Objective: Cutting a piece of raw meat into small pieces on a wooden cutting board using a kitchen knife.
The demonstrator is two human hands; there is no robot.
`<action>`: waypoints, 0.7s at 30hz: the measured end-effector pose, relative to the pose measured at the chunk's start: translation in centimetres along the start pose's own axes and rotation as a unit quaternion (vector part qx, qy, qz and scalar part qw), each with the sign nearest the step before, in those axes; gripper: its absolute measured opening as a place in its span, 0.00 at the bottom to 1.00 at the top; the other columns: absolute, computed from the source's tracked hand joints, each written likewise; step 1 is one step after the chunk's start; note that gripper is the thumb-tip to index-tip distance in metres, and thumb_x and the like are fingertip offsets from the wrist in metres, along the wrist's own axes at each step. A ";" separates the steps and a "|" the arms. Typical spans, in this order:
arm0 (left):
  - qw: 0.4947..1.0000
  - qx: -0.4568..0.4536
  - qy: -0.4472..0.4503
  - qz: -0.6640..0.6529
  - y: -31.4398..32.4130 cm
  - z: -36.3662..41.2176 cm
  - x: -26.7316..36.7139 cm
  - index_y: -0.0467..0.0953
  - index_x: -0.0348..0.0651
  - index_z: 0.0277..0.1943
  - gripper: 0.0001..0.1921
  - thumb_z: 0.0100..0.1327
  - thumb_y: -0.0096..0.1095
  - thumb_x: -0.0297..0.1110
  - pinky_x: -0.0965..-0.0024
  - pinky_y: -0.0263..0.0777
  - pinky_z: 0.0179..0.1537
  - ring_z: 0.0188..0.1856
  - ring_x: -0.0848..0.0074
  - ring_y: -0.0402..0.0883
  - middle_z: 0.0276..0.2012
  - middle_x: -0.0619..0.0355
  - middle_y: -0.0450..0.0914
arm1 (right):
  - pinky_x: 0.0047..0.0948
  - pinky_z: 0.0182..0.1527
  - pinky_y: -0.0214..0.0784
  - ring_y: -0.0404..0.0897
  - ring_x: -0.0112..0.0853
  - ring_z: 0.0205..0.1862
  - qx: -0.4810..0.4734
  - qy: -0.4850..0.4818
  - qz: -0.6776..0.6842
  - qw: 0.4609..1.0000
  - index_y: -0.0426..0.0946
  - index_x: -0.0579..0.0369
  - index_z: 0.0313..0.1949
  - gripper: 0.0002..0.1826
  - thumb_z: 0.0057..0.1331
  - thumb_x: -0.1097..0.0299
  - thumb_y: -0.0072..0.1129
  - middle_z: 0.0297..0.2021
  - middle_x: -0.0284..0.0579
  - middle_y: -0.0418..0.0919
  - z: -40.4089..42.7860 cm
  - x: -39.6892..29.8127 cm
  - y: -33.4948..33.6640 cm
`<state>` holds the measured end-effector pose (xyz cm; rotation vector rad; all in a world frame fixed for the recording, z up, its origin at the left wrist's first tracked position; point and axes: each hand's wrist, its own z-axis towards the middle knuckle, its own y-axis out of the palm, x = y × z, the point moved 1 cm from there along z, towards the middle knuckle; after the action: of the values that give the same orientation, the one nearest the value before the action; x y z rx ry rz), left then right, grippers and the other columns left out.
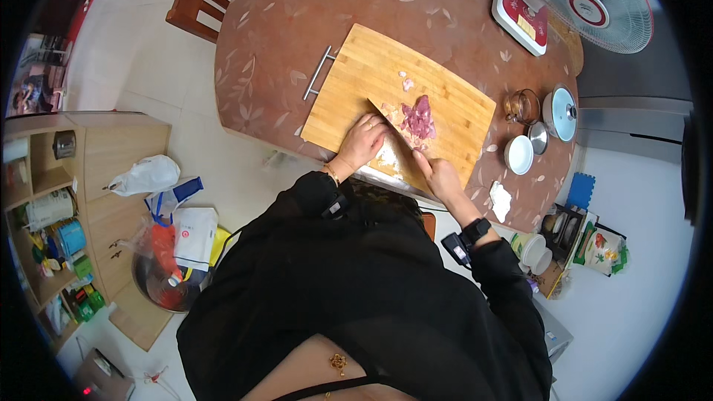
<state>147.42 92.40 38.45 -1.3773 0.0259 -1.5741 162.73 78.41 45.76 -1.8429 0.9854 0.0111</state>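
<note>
A wooden cutting board (pixel 345 86) with a metal handle lies askew at the table's near edge. My right hand (pixel 443 178) grips a kitchen knife (pixel 394 127), its dark blade slanting up and left across the board. Close along the blade's left side, my left hand (pixel 365 139) rests on the board with its fingers bent. Whether anything is under those fingers is hidden. Just right of the blade lies a pile of raw red meat (pixel 419 118), with paler scraps around it. Small whitish bits (pixel 408 84) sit above the pile.
The patterned brown table (pixel 267 78) bears a glass cup (pixel 522 107), a lidded pot (pixel 560 113), a small metal bowl (pixel 538 138), a white bowl (pixel 518 155) and a crumpled white tissue (pixel 500 201) at right. A fan (pixel 587 8) and a red-and-white appliance (pixel 519 14) stand beyond.
</note>
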 end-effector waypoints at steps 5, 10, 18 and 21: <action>1.000 -0.008 0.003 -0.004 -0.2 -0.1 0.0 0.76 0.37 0.43 0.12 0.54 0.60 0.24 0.59 0.69 0.53 0.52 0.55 0.72 0.46 0.49 0.76 | 0.47 0.37 0.69 0.78 0.58 0.33 0.079 -0.060 0.035 0.994 0.80 0.66 0.28 0.35 0.69 0.41 0.43 0.24 0.68 0.75 4.4 -3.7 0.6; 0.999 0.030 0.009 0.010 -0.9 0.2 1.0 0.76 0.38 0.43 0.12 0.54 0.61 0.24 0.60 0.68 0.54 0.52 0.56 0.72 0.45 0.49 0.75 | 0.45 0.36 0.69 0.78 0.57 0.32 0.065 -0.054 0.087 0.993 0.79 0.66 0.27 0.35 0.69 0.40 0.43 0.21 0.67 0.75 1.7 -1.3 -0.6; 1.000 0.011 -0.001 0.013 -0.1 -0.3 -0.1 0.75 0.37 0.39 0.07 0.56 0.60 0.26 0.60 0.69 0.51 0.48 0.57 0.72 0.41 0.51 0.75 | 0.48 0.39 0.71 0.79 0.56 0.34 0.059 -0.033 -0.014 0.998 0.83 0.57 0.34 0.34 0.68 0.37 0.41 0.26 0.64 0.78 0.7 -1.6 0.4; 1.000 0.013 -0.003 0.006 0.0 -0.3 0.0 0.76 0.37 0.39 0.08 0.55 0.60 0.24 0.60 0.70 0.51 0.49 0.56 0.72 0.42 0.50 0.75 | 0.48 0.39 0.71 0.80 0.55 0.34 0.056 -0.045 0.000 0.997 0.83 0.58 0.34 0.35 0.67 0.36 0.41 0.26 0.64 0.79 4.1 -3.6 0.7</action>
<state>147.18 92.26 38.36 -1.3598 0.0101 -1.5547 161.53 83.68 44.67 -1.7256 0.9059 0.0387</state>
